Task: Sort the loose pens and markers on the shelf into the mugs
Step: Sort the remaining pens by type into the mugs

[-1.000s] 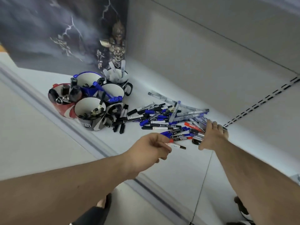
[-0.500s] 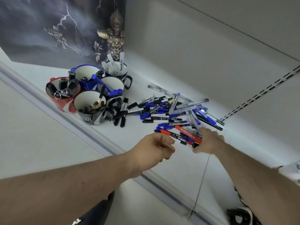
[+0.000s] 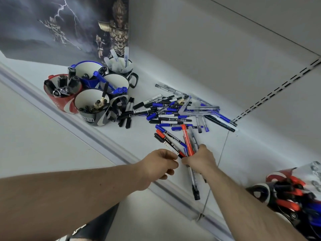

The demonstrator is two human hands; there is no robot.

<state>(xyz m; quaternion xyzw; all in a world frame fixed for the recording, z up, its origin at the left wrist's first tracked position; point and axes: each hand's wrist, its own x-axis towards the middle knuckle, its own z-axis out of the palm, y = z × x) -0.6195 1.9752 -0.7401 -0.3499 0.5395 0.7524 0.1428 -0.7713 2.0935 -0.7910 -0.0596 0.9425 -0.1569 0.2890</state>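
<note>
Both hands meet over a fanned bunch of pens at the front of the shelf.

I see the right hand (image 3: pixel 199 160) curled round the bunch of pens (image 3: pixel 178 143), forearm reaching in from lower right; an orange-red marker (image 3: pixel 187 140) and blue- and black-capped pens fan up and left from the fist, and a clear pen (image 3: pixel 194 183) sticks out below it. The left hand (image 3: pixel 160 165), forearm stretched in from the lower left, has its fingers bent against the bunch's lower ends; I cannot tell whether it pinches one. The loose pile (image 3: pixel 178 112) lies behind on the white shelf (image 3: pixel 145 134), right of the cluster of mugs (image 3: pixel 92 94).
</note>
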